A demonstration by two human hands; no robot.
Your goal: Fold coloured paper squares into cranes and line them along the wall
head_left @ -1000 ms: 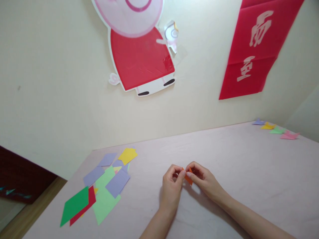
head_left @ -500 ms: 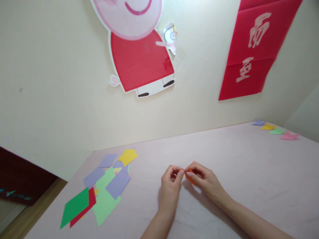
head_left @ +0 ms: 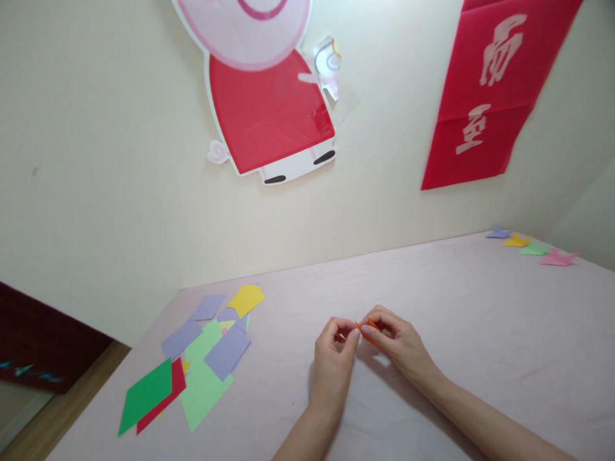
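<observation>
A small folded piece of orange paper (head_left: 374,324) is pinched between my two hands, a little above the pale tabletop (head_left: 432,294). My left hand (head_left: 335,355) grips its left tip between thumb and index finger. On the other side, my right hand (head_left: 398,339) holds the body of the paper with thumb and fingers closed. The fingers cover most of the paper, so its full folded shape is hidden.
Loose paper sheets lie at the left: green (head_left: 147,394), red (head_left: 168,397), purple (head_left: 228,350), light green (head_left: 204,397) and yellow (head_left: 246,300). Several folded paper figures, including a pink one (head_left: 558,258), line the far right edge. A wall (head_left: 375,198) rises behind.
Both hands have shifted slightly to the right, keeping hold of the orange paper. Less of the paper shows below the right fingers now. The camera view has moved a little.
</observation>
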